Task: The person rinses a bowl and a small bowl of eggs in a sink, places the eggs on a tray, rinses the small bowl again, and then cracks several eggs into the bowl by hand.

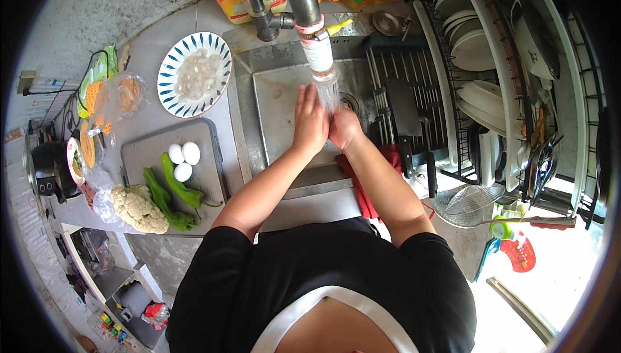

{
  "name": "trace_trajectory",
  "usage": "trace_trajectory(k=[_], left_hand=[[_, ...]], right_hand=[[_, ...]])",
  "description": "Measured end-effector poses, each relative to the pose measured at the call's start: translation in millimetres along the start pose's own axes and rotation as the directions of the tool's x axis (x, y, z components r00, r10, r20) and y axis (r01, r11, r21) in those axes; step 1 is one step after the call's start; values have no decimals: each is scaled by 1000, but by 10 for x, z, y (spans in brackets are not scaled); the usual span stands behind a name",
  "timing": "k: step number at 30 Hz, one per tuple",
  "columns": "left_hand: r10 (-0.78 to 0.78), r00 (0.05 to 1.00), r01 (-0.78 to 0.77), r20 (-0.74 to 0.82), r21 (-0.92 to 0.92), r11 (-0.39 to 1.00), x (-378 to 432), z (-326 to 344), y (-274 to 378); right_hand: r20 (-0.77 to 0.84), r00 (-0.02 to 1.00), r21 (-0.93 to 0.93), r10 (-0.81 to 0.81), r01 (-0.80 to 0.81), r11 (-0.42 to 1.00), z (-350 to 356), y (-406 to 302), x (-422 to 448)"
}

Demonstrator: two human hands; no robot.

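Observation:
Water runs from the steel faucet, its end wrapped in white and pink, over both of my hands above the stainless-steel sink. My left hand is flat, with its fingers stretched toward the faucet and nothing visible in it. Close against it, my right hand is curled, its fingers partly hidden by the stream and the left hand. Behind the right hand shows part of the drain. A red cloth hangs over the sink's front edge, below my right forearm.
Left of the sink are a patterned plate of peeled shrimp and a grey cutting board bearing eggs, green peppers and cauliflower. A cleaver lies on the rack at right, beside a dish rack.

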State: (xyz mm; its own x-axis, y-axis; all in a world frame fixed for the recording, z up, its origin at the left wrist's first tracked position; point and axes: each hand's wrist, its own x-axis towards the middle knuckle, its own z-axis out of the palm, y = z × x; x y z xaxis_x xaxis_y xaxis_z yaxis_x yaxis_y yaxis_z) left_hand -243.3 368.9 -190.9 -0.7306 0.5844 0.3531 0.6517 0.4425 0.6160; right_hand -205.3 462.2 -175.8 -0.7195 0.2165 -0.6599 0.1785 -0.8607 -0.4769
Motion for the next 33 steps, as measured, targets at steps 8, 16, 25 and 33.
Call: trace_trajectory(k=[8, 16, 25, 33], left_hand=[[18, 996, -29, 89, 115, 993, 276, -122, 30], [-379, 480, 876, 791, -413, 247, 498, 32, -433], [-677, 418, 631, 606, -730, -264, 146, 204, -54], [-686, 532, 785, 497, -594, 178, 85, -230, 15]], right_hand=[[71, 978, 46, 197, -200, 979, 28, -72, -172], [256, 947, 217, 193, -251, 943, -213, -48, -335], [69, 920, -315, -386, 388, 867, -138, 228, -70], [513, 848, -852, 134, 484, 199, -215, -187, -80]])
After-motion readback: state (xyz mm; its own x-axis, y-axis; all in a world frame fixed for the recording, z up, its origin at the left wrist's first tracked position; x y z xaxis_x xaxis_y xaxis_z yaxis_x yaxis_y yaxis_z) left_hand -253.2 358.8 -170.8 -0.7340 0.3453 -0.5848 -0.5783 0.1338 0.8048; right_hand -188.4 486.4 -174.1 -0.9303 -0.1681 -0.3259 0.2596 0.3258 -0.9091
